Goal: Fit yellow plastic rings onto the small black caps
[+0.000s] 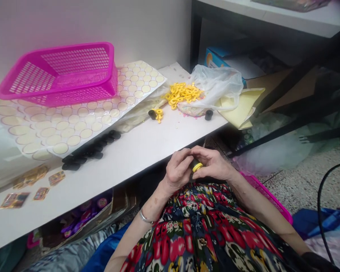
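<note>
In front of my body, just off the table's near edge, my left hand [179, 170] and my right hand [214, 164] meet around a small black cylinder with a yellow ring-shaped end piece [197, 167]. Fingers of both hands are closed on it, and they cover most of the black part. On the table beyond lies a pile of yellow looped plastic pieces [184, 93]. A black cylinder [152, 114] rests by a few loose yellow pieces [158, 114], and another black cylinder [209, 115] stands to the right. More black cylinders [95, 145] lie in a cluster at the left.
A pink basket [73, 81] sits on a sheet of round stickers [82, 124]. Small printed cards [15, 200] lie at the table's left. Toward the back right are a clear plastic bag [218, 81] and yellow paper [240, 107]. An open box with purple packets [82, 217] is under the table.
</note>
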`<state>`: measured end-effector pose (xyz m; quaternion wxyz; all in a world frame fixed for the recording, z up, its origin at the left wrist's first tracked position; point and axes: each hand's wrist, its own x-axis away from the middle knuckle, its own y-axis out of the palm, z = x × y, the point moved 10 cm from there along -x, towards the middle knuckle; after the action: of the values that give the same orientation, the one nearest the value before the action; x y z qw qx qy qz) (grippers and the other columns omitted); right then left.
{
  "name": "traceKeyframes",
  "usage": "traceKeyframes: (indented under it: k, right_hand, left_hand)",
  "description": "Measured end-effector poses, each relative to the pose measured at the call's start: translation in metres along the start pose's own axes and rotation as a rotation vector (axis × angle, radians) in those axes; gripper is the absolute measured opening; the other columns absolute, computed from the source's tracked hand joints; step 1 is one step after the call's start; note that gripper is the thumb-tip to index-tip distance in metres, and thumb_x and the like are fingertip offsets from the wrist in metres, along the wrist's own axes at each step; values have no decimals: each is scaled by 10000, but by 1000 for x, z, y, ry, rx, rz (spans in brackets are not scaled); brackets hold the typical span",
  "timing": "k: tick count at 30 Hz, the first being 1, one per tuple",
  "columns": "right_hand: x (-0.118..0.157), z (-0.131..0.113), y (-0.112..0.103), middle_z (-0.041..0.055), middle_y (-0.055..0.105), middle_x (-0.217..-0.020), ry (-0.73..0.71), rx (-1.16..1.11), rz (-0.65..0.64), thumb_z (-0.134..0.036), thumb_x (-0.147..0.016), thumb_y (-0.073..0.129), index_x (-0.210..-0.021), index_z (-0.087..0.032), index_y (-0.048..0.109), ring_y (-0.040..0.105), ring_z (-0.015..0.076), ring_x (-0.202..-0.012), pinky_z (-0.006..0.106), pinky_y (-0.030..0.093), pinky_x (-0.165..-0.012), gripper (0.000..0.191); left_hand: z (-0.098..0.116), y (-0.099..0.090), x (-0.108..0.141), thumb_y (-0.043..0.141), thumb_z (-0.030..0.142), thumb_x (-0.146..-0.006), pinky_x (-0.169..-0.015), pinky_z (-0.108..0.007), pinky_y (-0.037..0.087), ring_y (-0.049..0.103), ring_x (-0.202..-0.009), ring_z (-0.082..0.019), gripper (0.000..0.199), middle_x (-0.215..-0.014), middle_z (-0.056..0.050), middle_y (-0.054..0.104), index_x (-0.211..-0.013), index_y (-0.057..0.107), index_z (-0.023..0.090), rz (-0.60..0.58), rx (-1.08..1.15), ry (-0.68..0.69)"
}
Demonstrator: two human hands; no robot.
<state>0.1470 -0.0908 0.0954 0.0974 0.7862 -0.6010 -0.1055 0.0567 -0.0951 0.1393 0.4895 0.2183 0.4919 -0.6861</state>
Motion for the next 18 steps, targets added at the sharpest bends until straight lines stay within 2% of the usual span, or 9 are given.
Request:
traceKeyframes:
  k: [6,9,11,13,15,16,18]
  right_hand:
    - [0,3,-4,28,544,-977,-70,1,58,-196,-561,782,-1065,-185,588,528,159,-903,258,444,-757,539]
    - [-1,17,-13,36,551,-963,-51,39,102,-260,-606,751,-1057,-184,586,533,171,-889,274,444,-751,486]
    - [-3,31,-26,40,556,-968,-26,173,147,-279,-634,723,-1053,-190,580,537,172,-869,286,448,-744,452]
    - [-5,40,-41,39,567,-940,-39,410,218,-264,-614,725,-1000,-188,599,532,178,-854,303,442,-762,414]
    - [-9,50,-51,36,575,-906,-39,559,264,-235,-598,723,-955,-184,613,530,183,-851,314,433,-781,376]
    - [-12,55,-54,34,575,-899,-23,567,276,-226,-598,720,-948,-184,613,531,181,-849,313,433,-779,368]
    - [-16,67,-53,27,571,-914,40,436,273,-221,-608,717,-971,-188,599,544,170,-841,302,442,-761,383]
  left_hand:
    - [0,5,5,514,91,-763,-723,-325,522,566,-940,-182,305,-1096,-133,575,-1053,553,178,-38,-6,-28]
    - [-6,13,7,498,94,-764,-722,-333,525,558,-952,-187,323,-1117,-143,559,-1070,550,180,-124,11,-47]
    - [-18,14,8,503,107,-758,-716,-340,525,560,-947,-190,317,-1135,-153,553,-1062,560,176,-182,18,-83]
    - [-38,4,9,526,119,-748,-716,-343,525,567,-933,-188,292,-1117,-147,569,-1029,580,175,-172,-5,-161]
    - [-61,-17,10,553,125,-739,-732,-342,522,580,-913,-183,229,-1043,-128,606,-957,607,169,-80,-54,-264]
    - [-71,-29,11,564,131,-737,-733,-335,521,588,-894,-177,187,-992,-114,623,-913,617,163,-28,-77,-315]
    - [-87,-48,14,571,146,-742,-700,-304,522,602,-821,-157,119,-901,-86,640,-847,625,155,48,-86,-415]
